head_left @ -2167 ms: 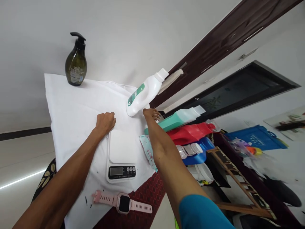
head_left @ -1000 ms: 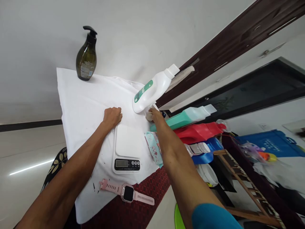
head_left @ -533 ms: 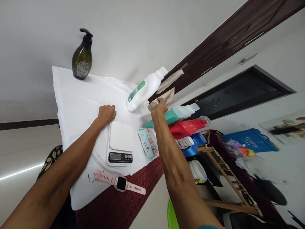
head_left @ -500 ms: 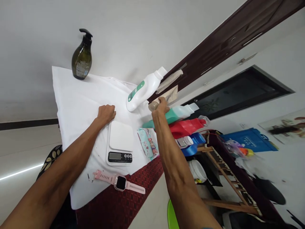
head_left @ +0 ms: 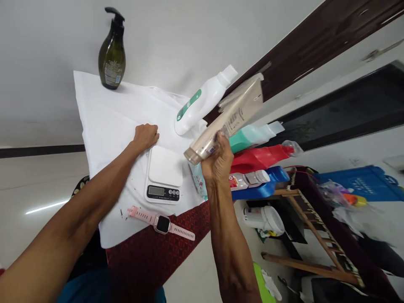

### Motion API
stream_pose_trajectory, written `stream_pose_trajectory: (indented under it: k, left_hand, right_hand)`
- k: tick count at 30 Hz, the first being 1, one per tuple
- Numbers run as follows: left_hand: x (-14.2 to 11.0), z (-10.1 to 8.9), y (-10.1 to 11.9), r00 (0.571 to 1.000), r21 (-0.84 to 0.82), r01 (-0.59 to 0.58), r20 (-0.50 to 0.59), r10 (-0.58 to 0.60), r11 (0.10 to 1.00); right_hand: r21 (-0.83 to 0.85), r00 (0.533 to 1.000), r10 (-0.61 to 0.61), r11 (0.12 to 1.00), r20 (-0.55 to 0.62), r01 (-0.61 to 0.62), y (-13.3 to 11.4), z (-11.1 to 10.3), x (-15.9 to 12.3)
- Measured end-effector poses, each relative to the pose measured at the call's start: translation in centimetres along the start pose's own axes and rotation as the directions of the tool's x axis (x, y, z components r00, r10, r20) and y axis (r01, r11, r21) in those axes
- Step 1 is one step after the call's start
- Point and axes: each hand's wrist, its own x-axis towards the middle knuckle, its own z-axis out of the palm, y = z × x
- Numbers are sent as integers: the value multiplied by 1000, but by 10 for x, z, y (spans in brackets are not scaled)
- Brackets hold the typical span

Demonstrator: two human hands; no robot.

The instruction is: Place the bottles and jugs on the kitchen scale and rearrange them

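Note:
My right hand [head_left: 220,162] is wrapped round a beige squeeze tube [head_left: 241,111]. The tube is tilted, its capped end at the lower left and its wide flat end at the upper right. My left hand [head_left: 146,136] rests as a closed fist on the white cloth [head_left: 105,122]; nothing shows in its fingers. Just below that fist lies a white digital scale [head_left: 166,167] with a bare platform. A pink watch [head_left: 162,224] is stretched out below the scale. Between my hands, further back, stands a white bottle with a green label [head_left: 202,103].
A dark green pump bottle [head_left: 112,59] stands at the back left by the wall. Right of the scale is a light-blue packet [head_left: 198,179], partly hidden by my right wrist. A green bottle [head_left: 252,136], a red bottle [head_left: 259,159] and a blue one [head_left: 252,192] line the right side.
My right hand has lifted the beige tube and turned it, so its printed back now shows. My left fist stays by the scale. The camera view has shifted.

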Motion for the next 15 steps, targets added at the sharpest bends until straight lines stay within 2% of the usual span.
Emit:
stream_pose_trajectory:
  k: [5, 10, 15]
  left_hand:
    - [2, 3, -2, 1000, -18, 5, -1, -5, 1000]
    - [1, 2, -2, 1000, -16, 3, -6, -3, 1000]
    - [0, 0, -1, 1000, -10, -2, -1, 2, 1000]
  right_hand:
    - [-45, 993, 64, 997, 99, -60, 0, 1, -44]
    - [-103, 982, -110, 987, 153, 126, 2, 13, -59]
    - [-178, 970, -162, 965, 178, 194, 4, 16, -64]
